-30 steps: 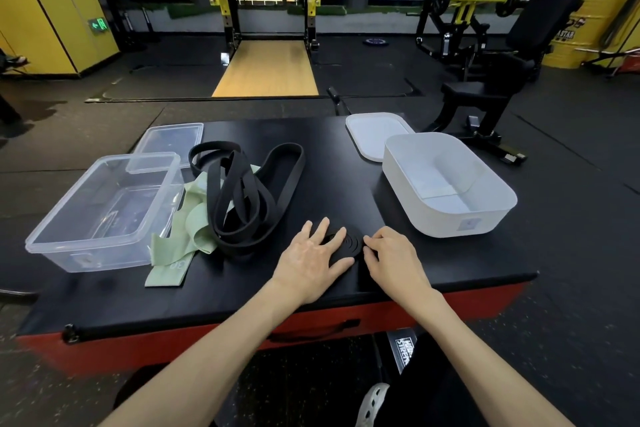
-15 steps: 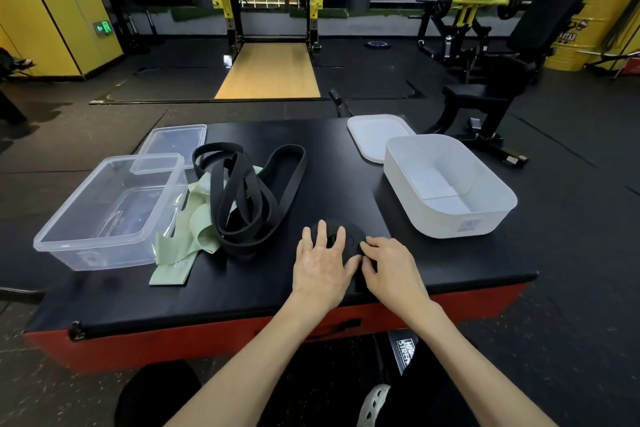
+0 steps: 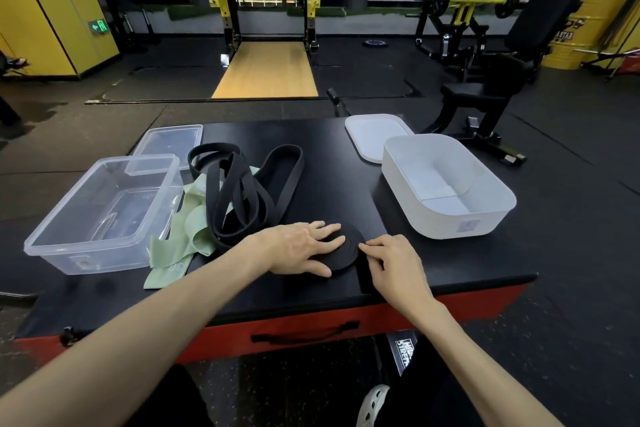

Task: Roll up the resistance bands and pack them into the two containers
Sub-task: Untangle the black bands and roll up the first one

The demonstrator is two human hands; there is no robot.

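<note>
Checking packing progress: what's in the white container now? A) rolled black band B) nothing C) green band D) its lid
B: the white container shows a bare interior; the rolled black band lies outside it, under the left hand.

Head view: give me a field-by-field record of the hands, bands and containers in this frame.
left hand: flat, pressing on the rolled black band
right hand: fingers curled, pinching the coil's right edge
loose black bands: unrolled heap overlapping the green band
clear container: left, no band inside
white container: right, no band inside
lids: clear lid and white lid off, behind their containers
</note>
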